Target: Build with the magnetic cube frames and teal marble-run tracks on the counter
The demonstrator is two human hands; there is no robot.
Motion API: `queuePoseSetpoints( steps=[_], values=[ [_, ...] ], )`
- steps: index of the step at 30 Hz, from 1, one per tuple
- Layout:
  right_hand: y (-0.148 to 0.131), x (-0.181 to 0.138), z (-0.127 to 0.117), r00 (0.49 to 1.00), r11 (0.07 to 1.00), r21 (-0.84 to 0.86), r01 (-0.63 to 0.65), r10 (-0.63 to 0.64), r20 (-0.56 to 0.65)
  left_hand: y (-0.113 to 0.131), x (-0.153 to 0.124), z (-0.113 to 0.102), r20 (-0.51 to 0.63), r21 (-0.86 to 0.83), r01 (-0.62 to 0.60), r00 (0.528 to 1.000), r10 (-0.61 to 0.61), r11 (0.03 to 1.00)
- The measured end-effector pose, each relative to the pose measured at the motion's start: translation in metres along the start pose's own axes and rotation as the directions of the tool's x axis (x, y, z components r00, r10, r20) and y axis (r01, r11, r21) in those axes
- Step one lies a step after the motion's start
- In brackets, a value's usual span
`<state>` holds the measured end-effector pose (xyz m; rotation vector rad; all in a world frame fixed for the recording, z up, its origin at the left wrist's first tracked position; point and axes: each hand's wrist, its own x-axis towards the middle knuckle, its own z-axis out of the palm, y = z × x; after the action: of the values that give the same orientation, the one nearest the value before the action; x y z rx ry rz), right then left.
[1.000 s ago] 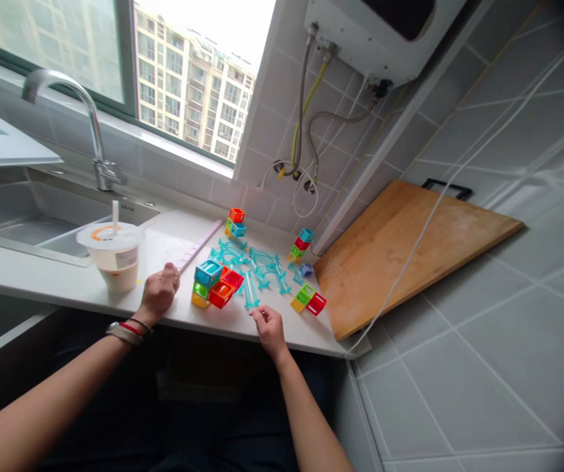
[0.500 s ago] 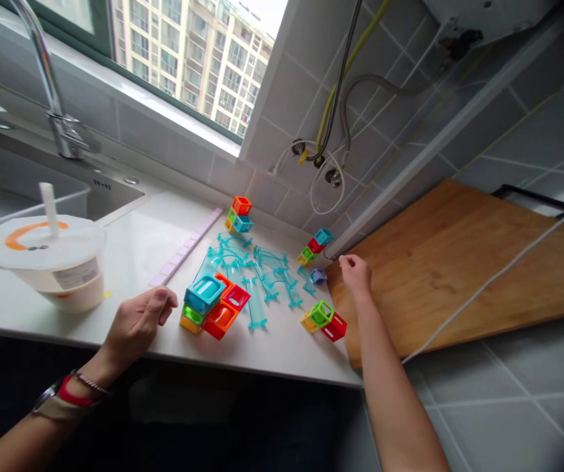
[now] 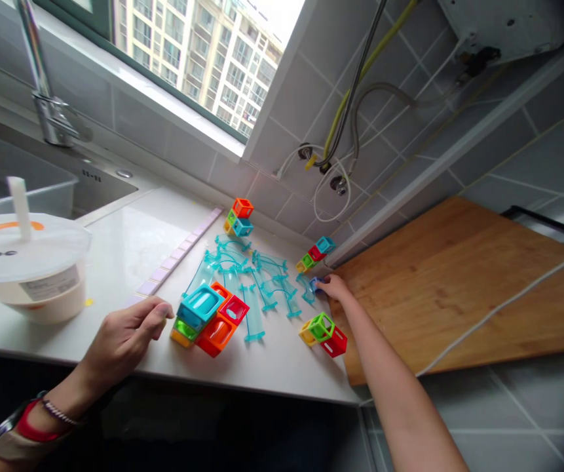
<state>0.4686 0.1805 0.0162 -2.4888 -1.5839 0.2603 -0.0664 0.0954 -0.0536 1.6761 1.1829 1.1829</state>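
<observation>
- Head view, right hand [image 3: 335,287]: at the far right of the desk [image 3: 272,377], fingertips touching the small purple block [image 3: 316,284]; cannot tell whether they are clamped on it, as the hand covers part of it.
- Left hand [image 3: 127,333]: fingers curled together, thumb folded in, nothing seen in the grip; just beside the large block cluster [image 3: 217,335].
- Purple block lies next to the clear teal pieces [image 3: 255,314], near the block stack [image 3: 316,254]. Risk: a careless pull could snag a teal piece or tip the stack, the cause being how close they sit.
- Right forearm [image 3: 384,377] passes close to the green, yellow and red blocks [image 3: 323,328]; drawing back low might knock them.
- White cord [image 3: 498,305] runs over the wooden board [image 3: 409,282] near that forearm; it could catch.
- Left knuckles near the large cluster: a slight nudge could shift it.
- Drink cup [image 3: 48,292] with upright straw [image 3: 20,208]: a leftward sweep of the left arm might spill it.
- Writing: cup label [image 3: 52,283] carries small print, unreadable. Lid shows an orange arc and dark marks; no brand legible. No lettering made out on the blocks.
</observation>
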Motion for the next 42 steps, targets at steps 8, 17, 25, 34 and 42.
queuePoseSetpoints(
  steps=[8,17,25,34,42],
  values=[
    [-0.004,-0.015,-0.023,0.985,0.995,0.102,-0.005,0.023,-0.171,0.013,0.001,0.0,-0.083,0.01,-0.021,0.996,0.022,1.0],
    [-0.061,-0.126,-0.053,0.946,0.843,0.457,0.284,-0.17,-0.275,0.016,0.005,0.001,-0.037,-0.003,-0.16,0.987,0.159,0.987],
    [-0.104,-0.238,-0.015,0.761,0.611,0.493,0.62,-0.622,-0.186,0.012,0.008,0.0,0.089,0.011,-0.241,0.967,0.239,0.97],
    [-0.121,-0.208,-0.008,0.658,0.602,0.359,0.713,-0.752,-0.047,0.014,0.007,0.001,0.16,0.048,-0.241,0.96,0.231,0.969],
    [-0.149,-0.213,0.014,0.679,0.643,0.265,0.719,-0.73,-0.072,0.011,0.006,0.003,0.191,0.05,-0.222,0.959,0.208,0.974]
  ],
)
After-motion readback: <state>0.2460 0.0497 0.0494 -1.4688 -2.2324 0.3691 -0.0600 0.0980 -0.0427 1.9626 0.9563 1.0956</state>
